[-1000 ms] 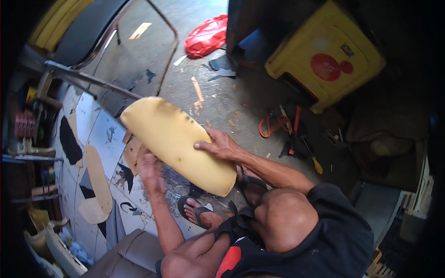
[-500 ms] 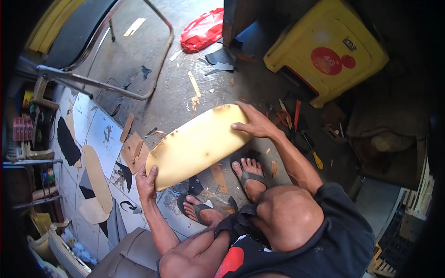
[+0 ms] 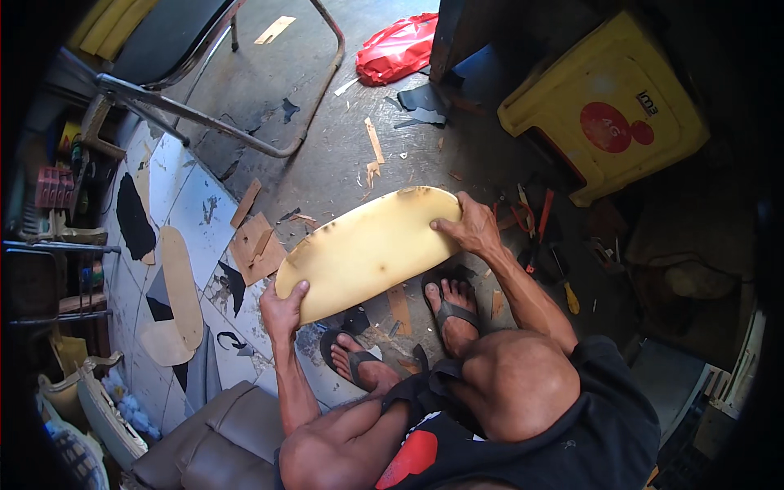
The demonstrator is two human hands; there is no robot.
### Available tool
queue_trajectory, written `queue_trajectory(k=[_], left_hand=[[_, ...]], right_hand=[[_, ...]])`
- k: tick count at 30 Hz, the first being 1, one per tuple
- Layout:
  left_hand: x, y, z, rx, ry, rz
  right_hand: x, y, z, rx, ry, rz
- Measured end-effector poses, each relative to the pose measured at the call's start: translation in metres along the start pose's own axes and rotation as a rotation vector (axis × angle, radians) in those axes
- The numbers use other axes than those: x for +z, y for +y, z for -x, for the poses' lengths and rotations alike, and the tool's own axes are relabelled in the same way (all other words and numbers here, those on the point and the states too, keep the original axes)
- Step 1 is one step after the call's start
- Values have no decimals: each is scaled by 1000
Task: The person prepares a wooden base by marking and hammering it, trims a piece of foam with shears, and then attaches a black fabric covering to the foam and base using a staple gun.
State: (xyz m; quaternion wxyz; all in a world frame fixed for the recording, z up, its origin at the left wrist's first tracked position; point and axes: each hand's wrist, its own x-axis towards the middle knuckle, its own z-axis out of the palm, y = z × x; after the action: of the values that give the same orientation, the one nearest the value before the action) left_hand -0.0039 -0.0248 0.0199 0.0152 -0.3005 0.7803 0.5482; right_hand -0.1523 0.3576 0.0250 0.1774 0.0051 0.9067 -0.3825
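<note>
Pad [image 3: 367, 257] held above the floor [image 3: 327, 167] before the knees [image 3: 523, 371], left hand [image 3: 281, 312] and right hand [image 3: 480, 229] fingers gripping its 2 ends, probably because support at both ends keeps the long piece steady, broad face up.

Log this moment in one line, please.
yellow pad: in both hands | left hand: gripping left end | right hand: gripping right end | yellow-handled tool: on floor, right

1 pad [image 3: 371, 255], 2 hands [image 3: 476, 229], 2 sandals [image 3: 459, 312] (i.e. pr.).
</note>
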Motion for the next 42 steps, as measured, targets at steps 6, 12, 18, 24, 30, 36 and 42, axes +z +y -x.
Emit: queue_trajectory(k=[6, 12, 18, 24, 30, 36, 42], left_hand=[[1, -2, 0, -16, 25, -75], [8, 2, 5, -46, 30, -66], [2, -8, 6, -145, -77, 136], [42, -48, -7, -186, -101, 155], [35, -35, -8, -230, -3, -87], [52, -11, -5, -249, -40, -237], [33, -45, 5, -372, -65, 315]], right_hand=[[3, 1, -3, -33, 26, 52], [3, -4, -10, -5, -6, 116], [6, 3, -25, 4, -107, 144], [31, 52, -36, -147, 7, 408], [108, -27, 21, -572, -94, 480], [145, 10, 19, -696, -249, 526], [131, -9, 47, -667, 7, 339]])
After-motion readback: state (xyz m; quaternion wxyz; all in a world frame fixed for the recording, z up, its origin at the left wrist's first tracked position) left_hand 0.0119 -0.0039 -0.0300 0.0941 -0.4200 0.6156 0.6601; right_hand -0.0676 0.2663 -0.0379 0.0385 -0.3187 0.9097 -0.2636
